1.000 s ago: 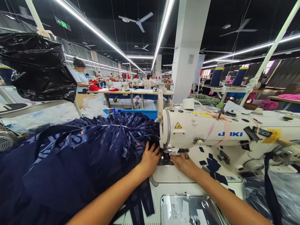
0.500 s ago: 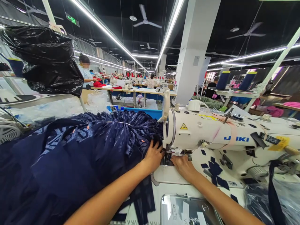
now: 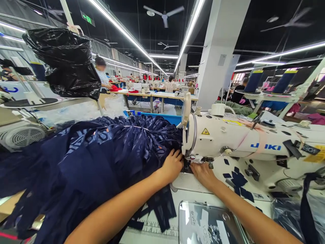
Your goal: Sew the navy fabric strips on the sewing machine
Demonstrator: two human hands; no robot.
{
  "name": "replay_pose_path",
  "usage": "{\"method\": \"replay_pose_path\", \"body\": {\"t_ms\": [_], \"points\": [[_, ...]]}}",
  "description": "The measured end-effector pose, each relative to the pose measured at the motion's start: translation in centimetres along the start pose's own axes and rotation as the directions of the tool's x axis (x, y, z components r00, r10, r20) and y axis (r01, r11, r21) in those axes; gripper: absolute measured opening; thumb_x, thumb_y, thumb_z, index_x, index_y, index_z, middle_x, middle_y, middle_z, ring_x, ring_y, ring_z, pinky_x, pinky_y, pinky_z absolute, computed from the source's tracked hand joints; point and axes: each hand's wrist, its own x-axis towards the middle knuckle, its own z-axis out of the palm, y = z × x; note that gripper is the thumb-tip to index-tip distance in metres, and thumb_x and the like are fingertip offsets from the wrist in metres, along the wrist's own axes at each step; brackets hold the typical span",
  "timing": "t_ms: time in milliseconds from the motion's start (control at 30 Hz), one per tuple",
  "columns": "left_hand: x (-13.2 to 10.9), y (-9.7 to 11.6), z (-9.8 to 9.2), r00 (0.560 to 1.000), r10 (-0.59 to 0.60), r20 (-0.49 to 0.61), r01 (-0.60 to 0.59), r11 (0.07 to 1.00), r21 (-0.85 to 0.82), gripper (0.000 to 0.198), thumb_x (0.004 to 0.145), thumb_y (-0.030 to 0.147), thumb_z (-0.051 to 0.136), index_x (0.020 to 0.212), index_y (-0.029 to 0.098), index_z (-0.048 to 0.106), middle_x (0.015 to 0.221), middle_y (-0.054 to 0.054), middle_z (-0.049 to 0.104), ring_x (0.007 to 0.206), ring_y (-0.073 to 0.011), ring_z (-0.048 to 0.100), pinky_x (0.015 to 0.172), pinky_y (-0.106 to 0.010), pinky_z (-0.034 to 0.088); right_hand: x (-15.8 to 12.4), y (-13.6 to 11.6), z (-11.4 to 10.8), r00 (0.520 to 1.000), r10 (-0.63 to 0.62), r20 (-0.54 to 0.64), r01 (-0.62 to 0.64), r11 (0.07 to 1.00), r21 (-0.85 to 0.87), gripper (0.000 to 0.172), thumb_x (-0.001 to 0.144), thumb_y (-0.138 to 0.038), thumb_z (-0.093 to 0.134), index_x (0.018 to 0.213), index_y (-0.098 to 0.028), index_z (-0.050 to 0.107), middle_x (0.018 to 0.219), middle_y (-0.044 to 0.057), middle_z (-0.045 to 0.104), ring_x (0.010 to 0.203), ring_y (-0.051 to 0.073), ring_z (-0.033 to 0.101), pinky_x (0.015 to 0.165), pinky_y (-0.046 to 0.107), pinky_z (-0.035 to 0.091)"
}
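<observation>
A white sewing machine stands in front of me, its needle end at the centre of the view. My left hand lies flat on a big heap of navy fabric, fingers stretched toward the needle. My right hand rests on the machine bed just right of the needle, fingers pressing down on a small dark piece under the presser foot. Loose navy strips hang over the table edge below my left wrist.
Small navy cut pieces lie on the machine bed. A clear plastic tray sits near me. A black plastic bag hangs at upper left, thread cones at right. Other people work at tables beyond.
Both hands stay at the needle. The view has swung left and slightly up, so the machine and hands sit further right in the picture.
</observation>
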Motion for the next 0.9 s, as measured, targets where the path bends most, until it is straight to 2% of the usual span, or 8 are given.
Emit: {"method": "replay_pose_path", "body": {"t_ms": [167,267,333,400,533,733,833,900], "points": [[-5.0,-0.2,-3.3,0.983,0.065,-0.174,-0.073,0.997,-0.036,0.020,0.087,0.013,0.041,0.078,0.012,0.058,0.086,-0.007,0.060,0.081,-0.0179,0.052,0.076,-0.031,0.038,0.2,0.3,-0.5,0.996,-0.027,0.080,0.025,0.999,0.032,0.025,0.081,-0.007,0.039,0.087,-0.013,0.062,0.073,0.011,0.065,0.066,0.022,0.058,0.062,0.031,0.039],[-8.5,-0.1,-4.3,0.979,0.185,-0.085,-0.187,0.982,-0.009,0.020,0.085,0.014,0.044,0.069,0.014,0.056,0.074,-0.004,0.057,0.073,-0.0172,0.050,0.070,-0.032,0.036,0.4,0.0,-1.0,0.994,-0.031,0.105,0.028,0.999,0.031,0.025,0.080,-0.005,0.039,0.085,-0.012,0.062,0.069,0.011,0.064,0.064,0.021,0.057,0.060,0.031,0.039],[-10.0,0.1,-4.0,0.966,0.258,-0.018,-0.258,0.966,0.008,0.006,0.080,0.016,0.053,0.076,0.015,0.058,0.080,-0.005,0.059,0.081,-0.0197,0.051,0.077,-0.035,0.033,0.5,-0.4,-1.6,0.993,-0.035,0.113,0.033,0.999,0.020,0.023,0.079,-0.005,0.041,0.083,-0.013,0.063,0.070,0.010,0.064,0.066,0.020,0.058,0.062,0.030,0.040],[-10.8,0.3,-3.1,0.967,0.254,-0.009,-0.254,0.966,0.044,0.018,0.074,0.021,0.060,0.091,0.014,0.059,0.088,-0.007,0.060,0.083,-0.0216,0.051,0.078,-0.036,0.031,0.5,-0.5,-2.4,0.993,-0.038,0.116,0.039,0.999,-0.002,0.021,0.079,-0.006,0.044,0.082,-0.015,0.063,0.074,0.008,0.064,0.072,0.020,0.058,0.066,0.029,0.041],[-10.4,0.2,-1.0,0.968,0.219,-0.121,-0.200,0.968,0.152,0.007,0.076,0.011,0.057,0.081,0.014,0.060,0.068,-0.004,0.058,0.065,-0.0179,0.049,0.066,-0.033,0.029,-0.1,1.1,-4.4,0.989,-0.066,0.131,0.072,0.997,-0.042,0.020,0.082,-0.009,0.044,0.084,-0.017,0.062,0.087,0.008,0.064,0.085,0.020,0.055,0.082,0.032,0.037],[-7.9,1.1,-1.2,0.948,0.159,-0.276,-0.172,0.985,-0.020,0.022,0.077,0.005,0.048,0.058,0.016,0.050,0.059,-0.001,0.053,0.059,-0.0154,0.047,0.069,-0.032,0.030,-1.0,7.2,-5.8,0.869,0.389,0.306,-0.318,0.912,-0.258,0.019,0.082,-0.010,0.045,0.082,-0.013,0.064,0.085,0.011,0.065,0.083,0.021,0.058,0.073,0.031,0.038],[-5.5,2.8,-2.0,0.984,-0.003,-0.180,-0.060,0.938,-0.342,0.020,0.079,0.013,0.048,0.060,0.015,0.050,0.062,0.001,0.053,0.059,-0.0138,0.046,0.063,-0.027,0.031,-0.6,9.0,-5.2,0.827,0.469,0.311,-0.383,0.874,-0.299,0.021,0.079,-0.005,0.044,0.080,-0.008,0.064,0.079,0.015,0.065,0.077,0.023,0.060,0.066,0.031,0.038],[-3.5,4.0,-1.9,0.987,-0.155,-0.034,0.108,0.813,-0.572,0.028,0.080,0.016,0.044,0.052,0.015,0.044,0.052,0.004,0.042,0.051,-0.0107,0.040,0.053,-0.023,0.027,-0.2,8.9,-4.7,0.822,0.464,0.329,-0.382,0.879,-0.286,0.022,0.078,-0.003,0.043,0.077,-0.008,0.064,0.075,0.016,0.064,0.073,0.023,0.060,0.065,0.031,0.037]]}}
